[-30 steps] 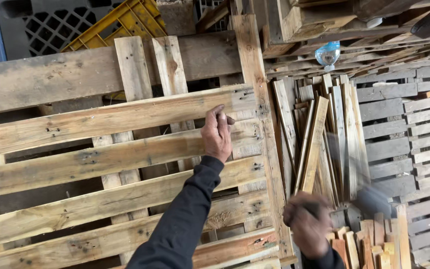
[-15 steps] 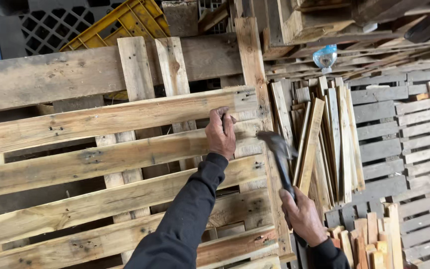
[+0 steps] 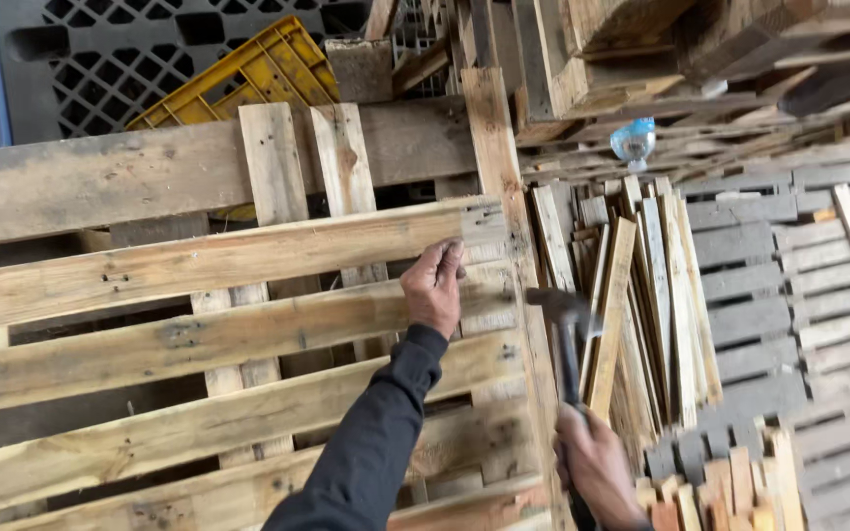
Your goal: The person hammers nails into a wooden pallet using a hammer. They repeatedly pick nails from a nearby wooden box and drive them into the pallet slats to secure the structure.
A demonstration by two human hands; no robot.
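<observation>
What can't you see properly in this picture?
- Head view: the right hand and the hammer handle's end are cut off by the bottom edge.
- The hammer head is blurred.
- The left hand covers whatever its fingertips pinch against the pallet.
- The yellow crate sits half behind boards.

Weathered wooden pallet [image 3: 199, 344] standing tilted on edge, pale horizontal slats nailed across vertical stringers, nail holes visible, dark-headed hammer [image 3: 565, 339] with dark handle held upright, head just beside the pallet's right end stringer
</observation>
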